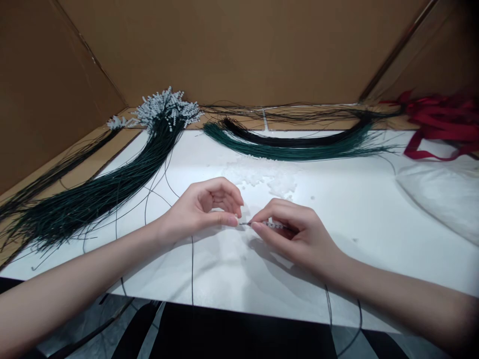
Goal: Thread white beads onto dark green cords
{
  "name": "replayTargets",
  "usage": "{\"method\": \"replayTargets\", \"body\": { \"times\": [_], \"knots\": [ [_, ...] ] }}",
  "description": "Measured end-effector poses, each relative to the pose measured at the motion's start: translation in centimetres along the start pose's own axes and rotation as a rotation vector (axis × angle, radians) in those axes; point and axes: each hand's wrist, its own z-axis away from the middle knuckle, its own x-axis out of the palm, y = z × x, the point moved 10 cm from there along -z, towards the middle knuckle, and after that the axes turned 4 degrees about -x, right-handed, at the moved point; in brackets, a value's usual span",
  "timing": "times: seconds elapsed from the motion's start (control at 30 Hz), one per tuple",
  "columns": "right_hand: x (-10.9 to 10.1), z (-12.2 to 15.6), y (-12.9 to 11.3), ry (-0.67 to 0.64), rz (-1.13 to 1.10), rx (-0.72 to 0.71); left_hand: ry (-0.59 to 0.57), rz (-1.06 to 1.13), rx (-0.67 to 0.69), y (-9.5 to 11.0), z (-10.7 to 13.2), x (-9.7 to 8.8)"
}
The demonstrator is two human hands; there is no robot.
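My left hand (204,207) and my right hand (295,232) meet over the middle of a white sheet (374,214). The right hand pinches a thin dark wire (245,224) strung with small clear beads, its tip pointing left. The left hand's thumb and forefinger are pinched together at that tip; what they hold is too small to name. A scatter of clear beads (265,177) lies just beyond the hands. One loose dark wire (192,269) runs down from under the left hand to the sheet's near edge.
A big bundle of dark green wires (112,187) tipped with white beads (166,107) fans out at the left. A curved bundle of bare green and black wires (295,144) lies at the back. Red ribbons (441,122) are far right, above a clear plastic bag (445,194). Cardboard walls (239,50) surround everything.
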Motion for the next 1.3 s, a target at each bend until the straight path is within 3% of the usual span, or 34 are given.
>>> {"method": "replayTargets", "body": {
  "times": [0.2,0.53,1.3],
  "knots": [
    [0.0,0.0,0.1,-0.007,-0.002,0.007,-0.058,0.105,-0.041,-0.7,0.0,0.6],
    [-0.1,-0.1,-0.1,0.009,0.003,-0.005,0.014,0.149,-0.052,-0.8,-0.1,-0.2],
    [-0.3,0.1,-0.3,0.027,-0.005,-0.021,-0.002,0.156,-0.033,-0.8,-0.1,-0.1]
  ]
}}
